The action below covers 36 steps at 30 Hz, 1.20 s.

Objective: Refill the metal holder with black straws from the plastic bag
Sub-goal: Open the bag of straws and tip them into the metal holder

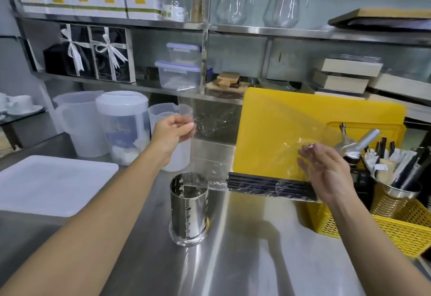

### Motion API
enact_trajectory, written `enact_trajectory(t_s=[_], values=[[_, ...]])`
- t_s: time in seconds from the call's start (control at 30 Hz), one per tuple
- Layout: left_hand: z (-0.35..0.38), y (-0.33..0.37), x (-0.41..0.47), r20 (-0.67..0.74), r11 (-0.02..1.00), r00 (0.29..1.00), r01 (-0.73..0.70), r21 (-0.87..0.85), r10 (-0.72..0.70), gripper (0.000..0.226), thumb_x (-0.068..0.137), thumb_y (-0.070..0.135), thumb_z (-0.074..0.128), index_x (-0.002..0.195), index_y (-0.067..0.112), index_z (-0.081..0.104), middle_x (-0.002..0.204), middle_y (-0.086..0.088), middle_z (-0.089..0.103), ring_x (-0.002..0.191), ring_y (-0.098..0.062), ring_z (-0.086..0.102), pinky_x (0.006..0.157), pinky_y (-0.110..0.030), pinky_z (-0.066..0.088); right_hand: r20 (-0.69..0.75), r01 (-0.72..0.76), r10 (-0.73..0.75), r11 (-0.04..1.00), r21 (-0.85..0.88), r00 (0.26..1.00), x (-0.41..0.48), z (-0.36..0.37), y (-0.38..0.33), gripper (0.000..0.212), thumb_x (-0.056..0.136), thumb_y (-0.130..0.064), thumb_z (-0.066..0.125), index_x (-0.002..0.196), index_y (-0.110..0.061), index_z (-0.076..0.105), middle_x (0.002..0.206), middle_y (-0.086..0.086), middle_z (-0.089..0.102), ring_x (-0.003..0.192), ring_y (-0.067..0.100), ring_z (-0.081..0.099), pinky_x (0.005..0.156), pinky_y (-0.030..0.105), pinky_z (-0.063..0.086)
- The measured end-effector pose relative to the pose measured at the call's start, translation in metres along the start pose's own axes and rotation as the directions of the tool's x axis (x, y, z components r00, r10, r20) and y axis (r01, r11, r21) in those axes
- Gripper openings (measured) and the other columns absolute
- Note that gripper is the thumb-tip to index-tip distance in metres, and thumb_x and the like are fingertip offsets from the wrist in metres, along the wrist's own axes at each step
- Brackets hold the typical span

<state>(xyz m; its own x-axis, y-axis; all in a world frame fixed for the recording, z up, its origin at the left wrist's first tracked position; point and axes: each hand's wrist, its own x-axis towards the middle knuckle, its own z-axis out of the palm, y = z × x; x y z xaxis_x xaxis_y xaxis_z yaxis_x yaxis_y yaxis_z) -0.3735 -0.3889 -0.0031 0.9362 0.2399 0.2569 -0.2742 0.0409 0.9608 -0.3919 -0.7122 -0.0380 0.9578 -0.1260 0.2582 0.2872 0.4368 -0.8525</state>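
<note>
The holder (pixel 189 209) stands upright near the middle of the steel tabletop (pixel 256 260), a shiny perforated cylinder; its inside looks empty of straws, as far as the open mouth shows. At about two o'clock from it the straws (pixel 270 185) lie flat in a dark bundle along the foot of a yellow board (pixel 291 118), inside the lower end of the bag (pixel 233 132); the bag is clear film, stretched up and spread between both hands. The left hand (pixel 171 132), at eleven o'clock from the holder, pinches the bag's upper corner between thumb and fingertips, closed on the film; the right hand (pixel 326 170), at two o'clock, is half open, palm turned inward, fingers loosely curled with the film's other edge caught at the fingertips; how firmly it grips is hard to tell. The bag's near end hangs just above or touching the holder's rim; I cannot tell which. At nine o'clock a white tray (pixel 53 184) lies flat on the tabletop; behind it, at ten to eleven o'clock, stand translucent jugs (pixel 81 125). At three to four o'clock sits a yellow basket (pixel 401 230) holding a second metal cup (pixel 396 195) packed with wrapped and dark sticks. Shelves (pixel 163 24) at twelve o'clock carry boxes, tubs and glass carafes.
</note>
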Motion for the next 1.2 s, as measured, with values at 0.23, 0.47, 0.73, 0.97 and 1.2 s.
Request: enact_trajectory(t_s=[0.23,0.47,0.73,0.97,1.2], values=[[-0.026,-0.026,0.006,-0.039,0.990,0.993,0.107,-0.092,-0.111,0.017,0.084,-0.001,0.059,0.075,0.013,0.059,0.063,0.004,0.069,0.069,-0.012,0.062,0.070,-0.023,0.051,-0.091,0.035,-0.065,0.954,-0.297,0.994,0.006,0.025,-0.010,0.009,0.073,-0.018,0.070,0.079,-0.014,0.066,0.077,0.003,0.062,0.076,0.016,0.058,0.076,0.032,0.045],[-0.040,-0.034,0.002,-0.033,0.964,0.981,0.183,-0.191,-0.192,0.016,0.086,-0.002,0.056,0.078,0.012,0.058,0.082,-0.008,0.064,0.074,-0.016,0.061,0.073,-0.026,0.049,-0.081,0.087,-0.127,0.921,-0.380,0.989,0.013,0.050,-0.021,0.007,0.074,-0.013,0.072,0.078,-0.016,0.067,0.070,-0.003,0.065,0.069,0.014,0.059,0.071,0.029,0.047],[-0.061,-0.048,0.002,-0.006,0.917,0.957,0.275,-0.288,-0.289,0.016,0.087,-0.002,0.055,0.079,0.012,0.057,0.083,-0.005,0.062,0.079,-0.016,0.060,0.076,-0.026,0.049,-0.047,0.139,-0.177,0.887,-0.440,0.983,0.018,0.082,-0.023,0.010,0.075,-0.010,0.072,0.070,-0.017,0.067,0.065,-0.002,0.064,0.067,0.017,0.058,0.070,0.031,0.046],[-0.078,-0.051,0.012,0.057,0.873,0.918,0.391,-0.292,-0.392,0.025,0.082,0.002,0.062,0.104,0.012,0.054,0.098,-0.006,0.064,0.090,-0.017,0.061,0.086,-0.030,0.046,-0.026,0.160,-0.196,0.862,-0.481,0.980,0.024,0.097,-0.029,0.012,0.075,-0.010,0.073,0.068,-0.017,0.065,0.056,-0.008,0.063,0.064,0.016,0.057,0.072,0.031,0.046],[-0.087,-0.023,0.020,-0.071,0.973,0.991,0.097,-0.212,-0.114,0.093,0.072,-0.005,0.068,0.142,0.028,0.015,0.137,0.000,0.032,0.115,-0.012,0.039,0.091,-0.035,0.036,-0.045,0.138,-0.176,0.883,-0.449,0.983,0.015,0.094,-0.029,0.024,0.048,-0.036,0.080,0.063,-0.021,0.068,0.054,-0.008,0.063,0.063,0.016,0.056,0.065,0.029,0.045]])
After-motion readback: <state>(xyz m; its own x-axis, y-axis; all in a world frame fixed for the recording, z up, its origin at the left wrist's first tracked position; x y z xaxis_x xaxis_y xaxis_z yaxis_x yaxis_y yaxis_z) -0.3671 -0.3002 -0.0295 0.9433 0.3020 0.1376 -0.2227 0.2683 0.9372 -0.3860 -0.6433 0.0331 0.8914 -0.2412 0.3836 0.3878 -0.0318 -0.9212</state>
